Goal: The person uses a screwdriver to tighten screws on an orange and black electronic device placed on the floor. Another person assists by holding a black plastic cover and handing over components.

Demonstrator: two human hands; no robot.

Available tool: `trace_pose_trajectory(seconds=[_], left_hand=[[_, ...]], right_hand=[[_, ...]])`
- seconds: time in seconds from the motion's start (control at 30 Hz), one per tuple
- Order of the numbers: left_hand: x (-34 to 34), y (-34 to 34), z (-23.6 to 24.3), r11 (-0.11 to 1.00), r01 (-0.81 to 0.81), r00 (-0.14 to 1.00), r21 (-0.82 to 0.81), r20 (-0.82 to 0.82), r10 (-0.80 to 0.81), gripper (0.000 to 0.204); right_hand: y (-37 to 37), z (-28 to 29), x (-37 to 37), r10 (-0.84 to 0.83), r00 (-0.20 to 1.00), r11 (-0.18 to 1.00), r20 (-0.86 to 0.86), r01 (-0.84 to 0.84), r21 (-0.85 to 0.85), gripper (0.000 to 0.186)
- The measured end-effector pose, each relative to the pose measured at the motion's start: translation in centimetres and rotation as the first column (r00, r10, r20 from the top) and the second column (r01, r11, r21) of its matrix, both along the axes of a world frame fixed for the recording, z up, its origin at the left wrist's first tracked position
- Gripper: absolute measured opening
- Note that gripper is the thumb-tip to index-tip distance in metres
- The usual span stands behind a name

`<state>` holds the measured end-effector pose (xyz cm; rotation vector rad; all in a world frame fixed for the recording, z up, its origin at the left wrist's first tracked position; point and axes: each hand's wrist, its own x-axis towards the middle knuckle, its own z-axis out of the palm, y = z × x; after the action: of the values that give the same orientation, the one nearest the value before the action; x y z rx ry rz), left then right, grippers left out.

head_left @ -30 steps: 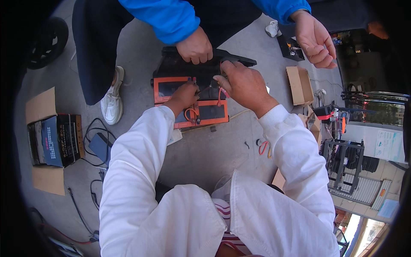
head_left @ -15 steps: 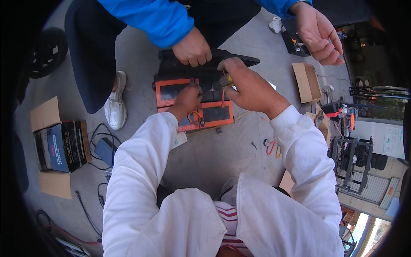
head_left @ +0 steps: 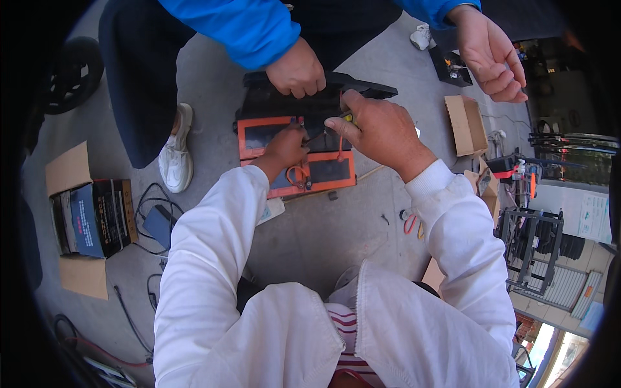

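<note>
Orange-framed battery blocks (head_left: 264,122) with dark tops lie on the floor ahead of me, against an open black case (head_left: 362,84). My right hand (head_left: 391,132) is closed around a screwdriver (head_left: 350,118); a bit of its yellow handle shows, and its shaft points left toward my left hand. Over the blocks, my left hand (head_left: 283,150) has its fingers bent together near the screwdriver's tip; what they pinch is hidden. An orange cable (head_left: 296,173) loops just below that hand. Another person's hand (head_left: 296,70), in a blue sleeve, rests on the case's edge.
The other person's second hand (head_left: 491,58) hangs at the upper right. An open carton (head_left: 97,220) with a dark box stands left, beside a black cable (head_left: 169,197). Scissors (head_left: 411,224) lie near my right forearm. Another cardboard box (head_left: 466,126) stands right.
My right hand has turned over the screwdriver, with its thumb now stretched left, so less of the handle shows. My left hand stays at the same spot on the blocks.
</note>
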<state>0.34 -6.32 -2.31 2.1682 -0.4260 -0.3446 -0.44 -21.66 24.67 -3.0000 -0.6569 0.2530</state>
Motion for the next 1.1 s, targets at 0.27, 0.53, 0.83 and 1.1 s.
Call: trace_pose_trajectory(seconds=[0.27,0.53,0.83,1.1], left_hand=[[0.2,-0.6,-1.4,0.999,-0.033,0.999,0.014,0.039,0.032,0.016],[-0.2,-0.5,0.6,0.996,0.004,1.000,0.093,0.011,-0.005,0.016],[-0.6,-0.8,1.2,0.987,-0.022,1.000,0.158,0.016,0.020,0.016],[0.0,0.4,-1.2,0.998,0.051,0.996,0.026,0.070,-0.052,0.020]], right_hand=[[0.1,-0.6,-0.1,-0.060,0.996,0.998,-0.069,0.059,-0.008,0.047],[-1.2,-2.0,0.2,0.218,0.973,0.944,-0.074,-0.191,0.270,0.053],[0.5,-2.3,-1.0,-0.212,0.977,0.960,-0.007,0.209,0.185,0.052],[-0.8,-2.5,-0.2,0.146,0.989,0.983,0.028,-0.148,0.107,0.034]])
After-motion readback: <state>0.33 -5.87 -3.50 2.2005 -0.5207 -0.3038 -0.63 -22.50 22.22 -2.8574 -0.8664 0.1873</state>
